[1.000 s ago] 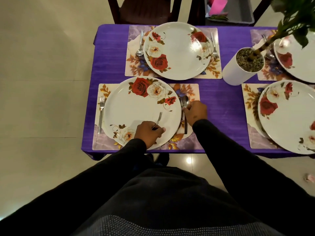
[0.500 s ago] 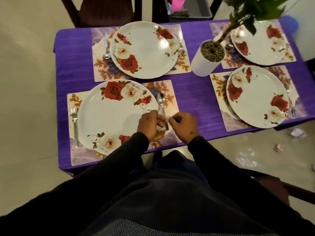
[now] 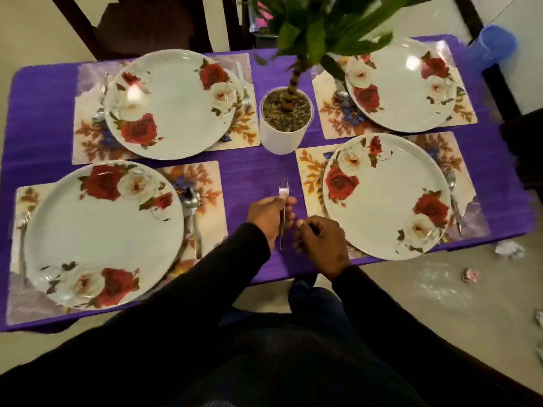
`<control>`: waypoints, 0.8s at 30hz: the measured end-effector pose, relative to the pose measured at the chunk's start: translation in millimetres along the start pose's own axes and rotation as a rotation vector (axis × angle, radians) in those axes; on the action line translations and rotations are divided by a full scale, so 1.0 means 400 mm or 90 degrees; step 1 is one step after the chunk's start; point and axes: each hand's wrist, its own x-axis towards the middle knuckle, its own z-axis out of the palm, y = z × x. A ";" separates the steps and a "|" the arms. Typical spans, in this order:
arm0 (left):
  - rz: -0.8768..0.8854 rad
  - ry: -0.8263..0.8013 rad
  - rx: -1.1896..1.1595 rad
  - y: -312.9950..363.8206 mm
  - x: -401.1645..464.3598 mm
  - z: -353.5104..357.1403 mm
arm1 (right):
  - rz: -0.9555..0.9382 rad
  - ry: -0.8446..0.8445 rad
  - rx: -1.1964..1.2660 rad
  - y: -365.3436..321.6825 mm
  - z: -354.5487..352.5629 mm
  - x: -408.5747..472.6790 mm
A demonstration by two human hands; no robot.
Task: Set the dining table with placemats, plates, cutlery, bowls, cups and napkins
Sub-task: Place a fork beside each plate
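Note:
Four floral plates sit on four placemats on the purple table (image 3: 258, 177). My left hand (image 3: 269, 217) grips a fork (image 3: 283, 190), tines pointing away, over the bare cloth between the two near settings. My right hand (image 3: 321, 243) is just right of the fork's handle, fingers curled, with nothing visible in them. The near left plate (image 3: 97, 233) has a spoon (image 3: 192, 207) on its right and a fork (image 3: 23, 230) on its left. The near right plate (image 3: 388, 198) has a spoon (image 3: 451, 183) at its right edge.
A white pot (image 3: 283, 136) with a leafy plant stands mid-table, its leaves hiding part of the far side. Both far plates (image 3: 170, 104) (image 3: 402, 83) have cutlery beside them. A dark chair (image 3: 147, 22) stands beyond the table. A blue object (image 3: 490, 51) is at the far right. Crumpled paper (image 3: 508, 249) lies on the floor.
My view and both hands have shifted right, away from the near left setting. The spoon now lies beside that plate, and my left hand carries the fork toward the near right setting.

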 end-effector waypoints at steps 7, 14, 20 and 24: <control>-0.036 0.167 0.125 -0.051 0.075 0.184 | -0.107 -0.226 -0.245 0.047 -0.181 0.037; 0.020 0.252 0.324 -0.053 0.094 0.177 | -0.205 -0.375 -0.402 0.082 -0.172 0.085; 0.040 0.277 0.344 -0.061 0.102 0.187 | -0.195 -0.384 -0.455 0.099 -0.204 0.111; 0.062 0.311 0.353 -0.068 0.102 0.200 | -0.228 -0.350 -0.501 0.107 -0.208 0.146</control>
